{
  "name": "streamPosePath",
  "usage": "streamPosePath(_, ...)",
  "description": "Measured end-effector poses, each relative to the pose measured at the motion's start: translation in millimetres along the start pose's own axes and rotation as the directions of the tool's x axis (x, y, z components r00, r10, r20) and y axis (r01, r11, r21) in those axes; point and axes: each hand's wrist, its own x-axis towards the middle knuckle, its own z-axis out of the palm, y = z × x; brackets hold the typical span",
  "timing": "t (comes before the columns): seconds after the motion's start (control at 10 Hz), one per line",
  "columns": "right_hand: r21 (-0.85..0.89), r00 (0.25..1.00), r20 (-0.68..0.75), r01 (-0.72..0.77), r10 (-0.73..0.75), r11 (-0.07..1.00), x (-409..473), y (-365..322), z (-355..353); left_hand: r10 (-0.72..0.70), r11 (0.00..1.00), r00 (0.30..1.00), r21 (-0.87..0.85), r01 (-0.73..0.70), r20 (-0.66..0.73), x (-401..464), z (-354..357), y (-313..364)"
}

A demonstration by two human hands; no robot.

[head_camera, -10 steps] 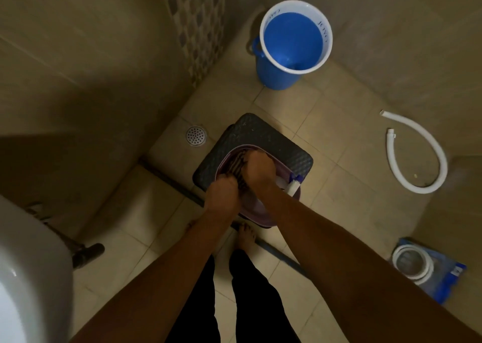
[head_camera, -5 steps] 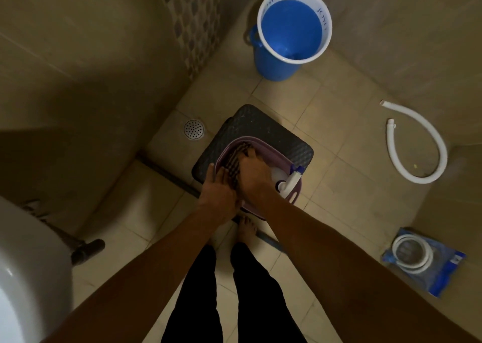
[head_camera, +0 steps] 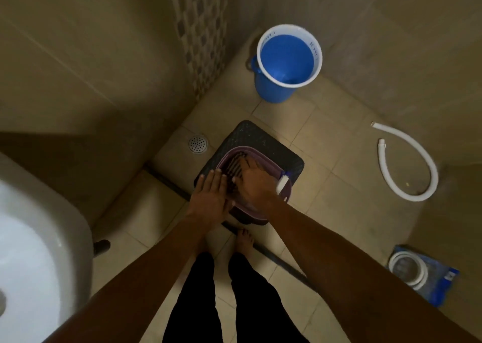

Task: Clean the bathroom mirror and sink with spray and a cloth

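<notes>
left hand [head_camera: 210,196] flat, fingers straight | right hand [head_camera: 254,179] flat on cloth [head_camera: 234,169]

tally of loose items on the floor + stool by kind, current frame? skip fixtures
Bucket: 1, blue bucket
Stool: 1, dark stool
Basin: 1, purple basin on the stool
Cloth: 1, striped cloth in the basin
Spray bottle: 1, spray bottle in the basin
Hoses: 2, loose white hose, coiled hose in its packet
Total: 7
</notes>
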Motion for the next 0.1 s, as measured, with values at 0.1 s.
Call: streamPosePath(0.1, -0.071, 0.995, -0.031, 0.096, -0.099, 0.993, -31.6, 1.7, -7.6, -0.121, 0.983, 0.989, -0.152, 0.106, -0.091, -27.0, -10.0, 4.4)
